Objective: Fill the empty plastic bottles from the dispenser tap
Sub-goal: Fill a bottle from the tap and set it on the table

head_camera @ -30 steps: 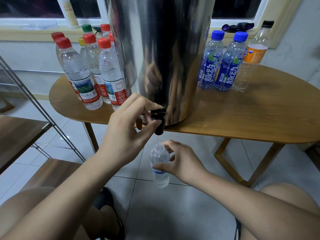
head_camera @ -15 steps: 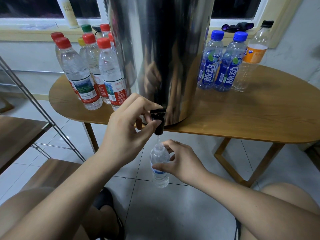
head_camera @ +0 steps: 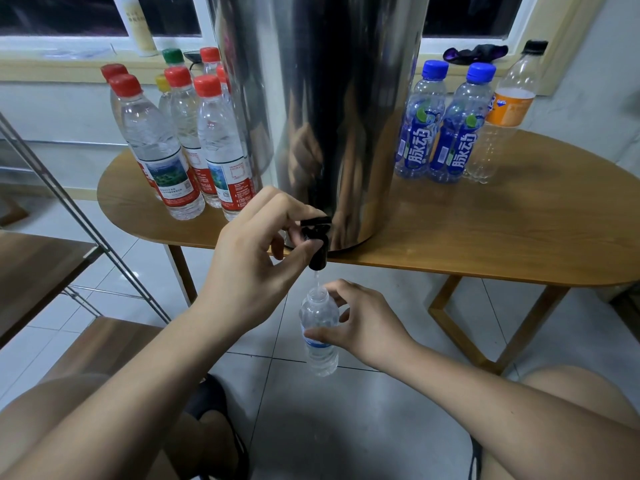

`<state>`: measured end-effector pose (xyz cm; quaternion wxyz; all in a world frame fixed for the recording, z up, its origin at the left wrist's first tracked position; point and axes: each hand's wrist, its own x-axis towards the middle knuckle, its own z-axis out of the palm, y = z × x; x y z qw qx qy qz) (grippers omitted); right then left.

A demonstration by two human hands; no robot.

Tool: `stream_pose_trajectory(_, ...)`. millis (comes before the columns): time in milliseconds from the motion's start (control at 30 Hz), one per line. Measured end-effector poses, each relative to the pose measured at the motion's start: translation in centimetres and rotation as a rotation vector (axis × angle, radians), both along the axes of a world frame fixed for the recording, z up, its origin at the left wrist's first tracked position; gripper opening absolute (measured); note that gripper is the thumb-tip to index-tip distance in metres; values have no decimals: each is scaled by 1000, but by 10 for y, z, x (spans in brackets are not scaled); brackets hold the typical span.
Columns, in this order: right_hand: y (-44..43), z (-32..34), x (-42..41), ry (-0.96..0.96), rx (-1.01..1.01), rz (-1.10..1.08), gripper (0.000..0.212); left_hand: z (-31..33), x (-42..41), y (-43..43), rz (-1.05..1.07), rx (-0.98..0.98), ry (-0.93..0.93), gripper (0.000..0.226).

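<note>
Left hand pinching black tap, right hand gripping small bottle beneath

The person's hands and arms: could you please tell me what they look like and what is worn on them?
The left hand and the right hand are bare: no gloves, rings, watch or bracelet show. Both forearms are bare as well, with no sleeve in view.

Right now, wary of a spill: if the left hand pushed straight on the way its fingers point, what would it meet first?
The left hand pinches the black plastic tap; straight behind it stands the shiny steel dispenser drum, probably the first obstacle, though depth is unclear.
</note>
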<state>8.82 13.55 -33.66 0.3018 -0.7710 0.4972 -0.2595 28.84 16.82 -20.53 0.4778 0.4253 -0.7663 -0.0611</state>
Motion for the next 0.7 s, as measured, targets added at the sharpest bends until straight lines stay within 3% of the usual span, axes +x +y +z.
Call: stream_pose_trajectory(700,0,-1,2,2,-6,4,65,-1,1,0,-5,-15,-3,27)
